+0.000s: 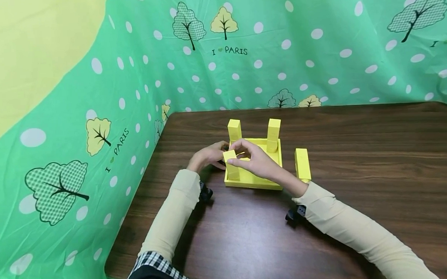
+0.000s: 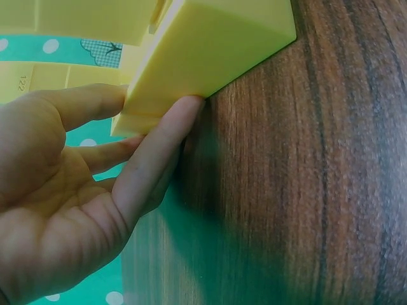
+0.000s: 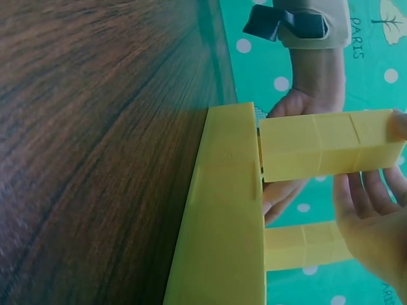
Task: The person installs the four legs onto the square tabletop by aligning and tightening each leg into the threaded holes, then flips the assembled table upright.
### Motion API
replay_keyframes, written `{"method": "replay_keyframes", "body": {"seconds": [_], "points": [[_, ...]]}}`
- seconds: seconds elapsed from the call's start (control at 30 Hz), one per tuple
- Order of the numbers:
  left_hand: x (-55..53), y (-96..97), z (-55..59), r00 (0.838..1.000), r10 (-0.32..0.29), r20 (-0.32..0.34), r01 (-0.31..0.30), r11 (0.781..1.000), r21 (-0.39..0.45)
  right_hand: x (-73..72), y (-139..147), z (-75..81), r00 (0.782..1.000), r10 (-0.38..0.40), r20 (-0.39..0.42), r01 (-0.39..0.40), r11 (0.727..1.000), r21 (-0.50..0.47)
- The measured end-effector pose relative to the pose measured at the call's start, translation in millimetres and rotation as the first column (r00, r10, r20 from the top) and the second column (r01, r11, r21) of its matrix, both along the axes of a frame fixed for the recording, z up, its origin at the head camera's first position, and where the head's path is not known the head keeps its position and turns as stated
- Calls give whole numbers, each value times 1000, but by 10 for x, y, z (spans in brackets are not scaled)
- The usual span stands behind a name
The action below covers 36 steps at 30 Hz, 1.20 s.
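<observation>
A shallow yellow tray-like base (image 1: 253,186) lies on the table with upright yellow block posts at three corners. My right hand (image 1: 260,161) pinches the top of the near-left post (image 1: 232,172). In the right wrist view that post (image 3: 311,146) stands at the base's edge, right fingertips around its upper end. My left hand (image 1: 209,154) holds the base's left side; in the left wrist view its thumb and fingers grip the wall (image 2: 222,51). Behind stand the far-left post (image 1: 234,130) and far-right post (image 1: 273,135). The right forearm passes over the base's near-right corner.
One more yellow block (image 1: 302,164) is on the table just right of the base, close to the right forearm. The dark wooden table (image 1: 378,157) extends to the right. A green dotted cloth (image 1: 258,79) hangs along its back and left sides.
</observation>
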State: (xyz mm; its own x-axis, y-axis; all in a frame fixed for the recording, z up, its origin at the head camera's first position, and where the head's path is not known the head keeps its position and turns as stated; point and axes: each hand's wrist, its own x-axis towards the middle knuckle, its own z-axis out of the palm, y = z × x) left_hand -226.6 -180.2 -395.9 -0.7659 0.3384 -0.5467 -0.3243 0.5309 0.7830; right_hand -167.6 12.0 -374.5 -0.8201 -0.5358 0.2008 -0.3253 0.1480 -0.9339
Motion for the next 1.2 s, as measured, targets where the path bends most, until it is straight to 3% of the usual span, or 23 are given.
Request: {"method": "replay_keyframes", "body": {"seconds": [0.3, 0.47, 0.73, 0.83, 1.2], "points": [[3, 10, -8, 1000, -7, -6, 7, 1000, -6, 15, -4, -57, 995, -61, -77, 65, 997, 42], [-2, 11, -20, 1000, -4, -3, 4, 1000, -10, 21, 29, -49, 998, -8, -69, 12, 998, 60], [-6, 3, -29, 1000, -14, -7, 15, 1000, 2, -16, 61, -1, 989, 139, 58, -134, 987, -83], [-5, 4, -32, 1000, -21, -4, 21, 1000, -5, -15, 49, 10, 983, 166, 84, -159, 984, -81], [-6, 0, -13, 1000, -17, 2, 17, 1000, 0, -19, 24, 51, 973, 179, 147, -166, 981, -96]]}}
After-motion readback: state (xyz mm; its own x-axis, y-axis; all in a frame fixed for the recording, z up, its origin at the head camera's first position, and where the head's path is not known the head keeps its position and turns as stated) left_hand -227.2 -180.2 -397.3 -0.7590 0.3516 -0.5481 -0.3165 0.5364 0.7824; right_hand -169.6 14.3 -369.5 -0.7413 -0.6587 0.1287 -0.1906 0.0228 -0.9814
